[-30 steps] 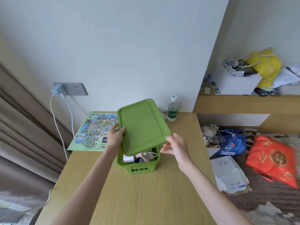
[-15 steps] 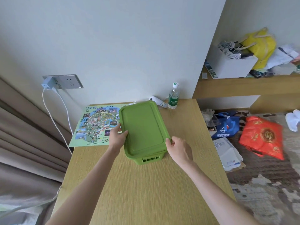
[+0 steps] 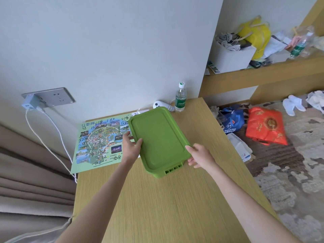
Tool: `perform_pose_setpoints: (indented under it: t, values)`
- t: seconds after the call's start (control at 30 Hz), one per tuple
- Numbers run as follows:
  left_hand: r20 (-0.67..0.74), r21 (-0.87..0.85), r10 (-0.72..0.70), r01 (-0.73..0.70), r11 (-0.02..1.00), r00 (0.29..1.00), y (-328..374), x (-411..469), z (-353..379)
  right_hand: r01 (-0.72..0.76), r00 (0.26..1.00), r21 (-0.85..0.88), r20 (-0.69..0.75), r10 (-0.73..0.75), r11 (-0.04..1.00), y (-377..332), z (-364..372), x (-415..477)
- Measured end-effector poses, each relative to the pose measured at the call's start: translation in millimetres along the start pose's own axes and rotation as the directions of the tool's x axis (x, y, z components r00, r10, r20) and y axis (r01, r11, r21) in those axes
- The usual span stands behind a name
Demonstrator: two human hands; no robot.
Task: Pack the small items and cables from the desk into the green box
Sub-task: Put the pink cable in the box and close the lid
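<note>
The green box (image 3: 167, 171) sits near the middle of the frame on the wooden tabletop (image 3: 157, 207), with its green lid (image 3: 158, 138) lying flat across the top so nothing inside shows. The left hand (image 3: 130, 146) is pressed against the lid's left edge, thumb on top and fingers (image 3: 126, 135) curled around the rim. The right hand (image 3: 199, 155) grips the lid's lower right corner the same way, thumb laid along the edge. Left of the box a green illustrated map (image 3: 100, 142) lies flat, the box's far corner overlapping it. Just above the box, against the wall, stand a water bottle (image 3: 180, 98) and a small white device (image 3: 160, 104). At the upper left a white charger (image 3: 29, 103) hangs from a wall socket (image 3: 52, 97).
</note>
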State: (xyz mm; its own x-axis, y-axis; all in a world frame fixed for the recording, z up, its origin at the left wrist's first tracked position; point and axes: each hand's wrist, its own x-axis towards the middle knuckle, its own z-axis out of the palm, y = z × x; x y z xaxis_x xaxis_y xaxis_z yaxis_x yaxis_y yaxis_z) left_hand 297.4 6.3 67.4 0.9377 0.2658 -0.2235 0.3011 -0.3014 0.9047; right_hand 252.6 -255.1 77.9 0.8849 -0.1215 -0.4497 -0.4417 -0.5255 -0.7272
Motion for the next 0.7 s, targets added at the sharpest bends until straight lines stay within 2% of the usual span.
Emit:
perform_pose_setpoints:
  t: [0.1, 0.23, 0.33, 0.43, 0.57, 0.7]
  values:
    - [-0.017, 0.010, -0.005, 0.005, 1.000, 1.000, 9, 29, -4, -0.051, 0.999, 0.079, -0.017, 0.052, 0.996, 3, 5, -6]
    - [-0.039, 0.118, 0.018, -0.013, 0.993, 0.999, 22, 70, -4, -0.078, 0.990, 0.239, -0.093, 0.102, 0.968, 12, 28, -18]
    - [0.003, 0.172, 0.032, -0.032, 0.985, 0.999, 22, 91, -2, -0.108, 0.983, 0.413, -0.090, 0.158, 0.904, 14, 40, -22]
    - [0.079, 0.147, 0.032, -0.043, 0.988, 0.996, 21, 109, -1, -0.083, 0.982, 0.544, -0.096, 0.161, 0.835, 12, 50, -24]
    - [0.152, 0.124, 0.020, -0.039, 0.991, 0.988, 20, 124, -1, -0.024, 0.978, 0.588, -0.156, 0.142, 0.809, 13, 62, -26]
    - [0.169, 0.049, -0.039, 0.031, 0.998, 0.985, 25, 127, -1, 0.020, 0.972, 0.566, -0.204, 0.116, 0.824, 10, 64, -28]
